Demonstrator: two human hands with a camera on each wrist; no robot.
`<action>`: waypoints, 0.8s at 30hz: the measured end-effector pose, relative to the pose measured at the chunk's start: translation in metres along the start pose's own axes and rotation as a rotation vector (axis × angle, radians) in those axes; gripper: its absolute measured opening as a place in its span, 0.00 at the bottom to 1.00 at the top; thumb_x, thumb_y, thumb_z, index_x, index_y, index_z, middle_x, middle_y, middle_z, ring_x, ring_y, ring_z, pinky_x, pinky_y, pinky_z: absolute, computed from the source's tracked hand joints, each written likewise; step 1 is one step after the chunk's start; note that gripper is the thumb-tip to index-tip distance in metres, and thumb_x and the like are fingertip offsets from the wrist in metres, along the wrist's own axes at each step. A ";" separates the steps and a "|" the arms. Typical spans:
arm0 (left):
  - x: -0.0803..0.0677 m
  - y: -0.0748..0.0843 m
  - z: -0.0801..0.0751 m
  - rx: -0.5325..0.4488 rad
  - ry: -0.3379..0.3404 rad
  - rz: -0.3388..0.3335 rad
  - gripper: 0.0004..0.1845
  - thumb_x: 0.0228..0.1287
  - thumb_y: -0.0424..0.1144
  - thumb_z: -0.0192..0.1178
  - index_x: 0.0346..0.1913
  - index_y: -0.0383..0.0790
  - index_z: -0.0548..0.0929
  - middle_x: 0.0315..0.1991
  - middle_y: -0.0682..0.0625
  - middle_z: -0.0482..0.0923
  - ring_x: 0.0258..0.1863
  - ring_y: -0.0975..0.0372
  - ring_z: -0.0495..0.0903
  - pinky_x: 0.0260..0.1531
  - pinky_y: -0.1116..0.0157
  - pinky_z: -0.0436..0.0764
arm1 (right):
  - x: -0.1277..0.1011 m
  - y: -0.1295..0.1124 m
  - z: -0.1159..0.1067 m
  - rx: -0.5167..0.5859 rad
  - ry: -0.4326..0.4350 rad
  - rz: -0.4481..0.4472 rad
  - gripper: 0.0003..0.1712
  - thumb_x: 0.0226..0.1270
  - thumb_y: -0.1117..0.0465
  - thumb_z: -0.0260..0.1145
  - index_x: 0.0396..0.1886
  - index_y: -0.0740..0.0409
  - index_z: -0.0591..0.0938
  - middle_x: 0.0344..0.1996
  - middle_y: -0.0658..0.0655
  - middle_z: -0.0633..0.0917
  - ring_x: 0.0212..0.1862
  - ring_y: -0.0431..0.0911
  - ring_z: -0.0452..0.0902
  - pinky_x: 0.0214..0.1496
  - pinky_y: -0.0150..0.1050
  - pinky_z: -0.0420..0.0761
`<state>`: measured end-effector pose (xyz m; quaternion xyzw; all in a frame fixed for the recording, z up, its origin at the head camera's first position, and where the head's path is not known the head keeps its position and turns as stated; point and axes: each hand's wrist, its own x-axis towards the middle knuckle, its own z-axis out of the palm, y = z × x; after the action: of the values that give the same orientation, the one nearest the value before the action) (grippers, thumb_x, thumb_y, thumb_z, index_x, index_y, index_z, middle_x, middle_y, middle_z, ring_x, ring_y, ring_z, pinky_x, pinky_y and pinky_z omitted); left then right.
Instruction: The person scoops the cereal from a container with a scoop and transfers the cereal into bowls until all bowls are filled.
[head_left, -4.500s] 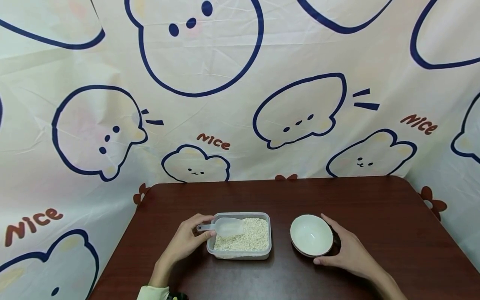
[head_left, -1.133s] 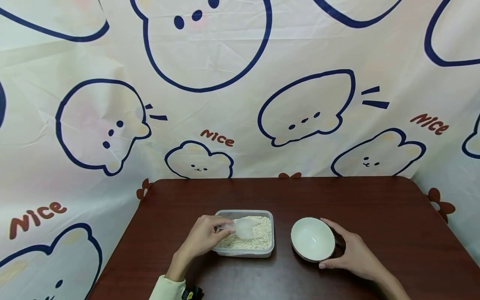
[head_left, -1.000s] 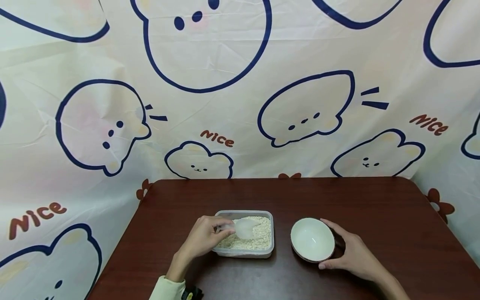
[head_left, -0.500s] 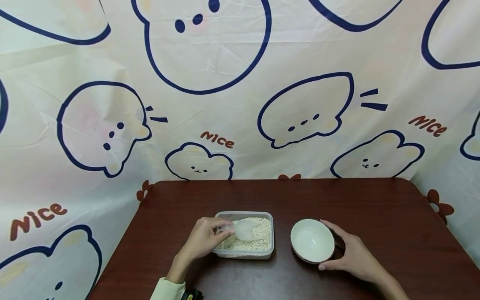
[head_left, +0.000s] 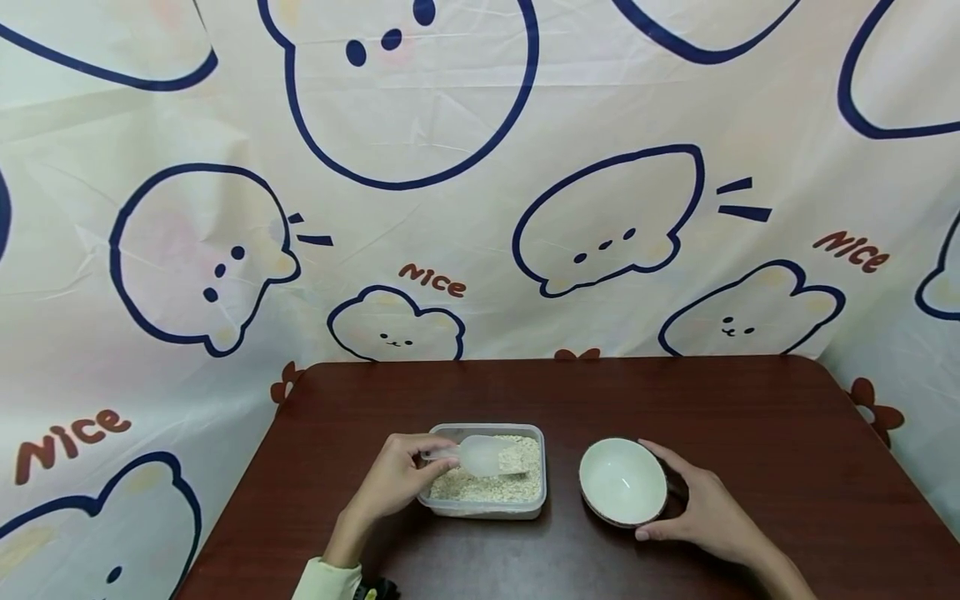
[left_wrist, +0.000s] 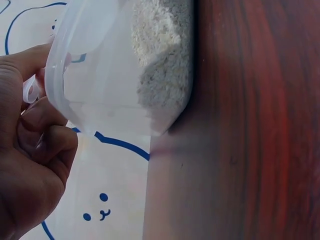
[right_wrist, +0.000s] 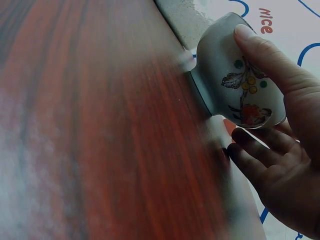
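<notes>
A: What's held?
B: Scoop (head_left: 482,456) is pinched by L hand (head_left: 392,477) over tub (head_left: 483,511), bottom ctr. Bowl (head_left: 622,481) is gripped by R hand (head_left: 705,510), lower right.
A: What could be messed up?
B: Grain (head_left: 480,491) might be spilled on table (head_left: 465,393) if scoop's bumped or tipped.

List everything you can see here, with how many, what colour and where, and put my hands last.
Scoop: one, translucent white, over the tub, grain at its tip
Tub: one, clear, on the table, left of the bowl
Grain: one bed, off-white, in the tub
Bowl: one, white inside, flower print outside, right of the tub
Table: one, dark red-brown, under the tub
Cloth: white with blue drawings, behind the table
Sleeve: one, pale green, left forearm
Left hand: one, bare, pinching the scoop's handle
Right hand: one, bare, holding the bowl
</notes>
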<state>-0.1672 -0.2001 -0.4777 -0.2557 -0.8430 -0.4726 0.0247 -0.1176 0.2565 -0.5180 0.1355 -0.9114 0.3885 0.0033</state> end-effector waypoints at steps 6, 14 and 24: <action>-0.003 -0.005 -0.007 0.000 0.026 0.036 0.04 0.70 0.37 0.73 0.44 0.45 0.93 0.30 0.55 0.84 0.23 0.73 0.71 0.23 0.70 0.75 | 0.000 0.000 0.000 -0.002 -0.001 -0.002 0.70 0.38 0.35 0.91 0.83 0.41 0.68 0.71 0.55 0.82 0.71 0.47 0.76 0.61 0.39 0.81; -0.004 -0.005 -0.015 -0.009 0.050 0.037 0.03 0.71 0.35 0.72 0.44 0.46 0.93 0.29 0.54 0.83 0.25 0.71 0.73 0.24 0.69 0.76 | 0.000 0.001 0.000 -0.007 0.009 -0.008 0.69 0.37 0.36 0.91 0.82 0.42 0.69 0.71 0.55 0.82 0.70 0.44 0.76 0.61 0.40 0.81; -0.001 0.001 -0.014 -0.019 0.049 0.062 0.04 0.71 0.34 0.72 0.45 0.45 0.93 0.32 0.53 0.86 0.26 0.70 0.75 0.26 0.69 0.78 | 0.000 0.000 0.000 -0.010 -0.002 0.007 0.70 0.38 0.35 0.91 0.83 0.41 0.68 0.72 0.56 0.81 0.71 0.47 0.75 0.61 0.40 0.81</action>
<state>-0.1691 -0.2117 -0.4696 -0.2704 -0.8293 -0.4856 0.0578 -0.1178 0.2569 -0.5180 0.1330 -0.9138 0.3838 0.0016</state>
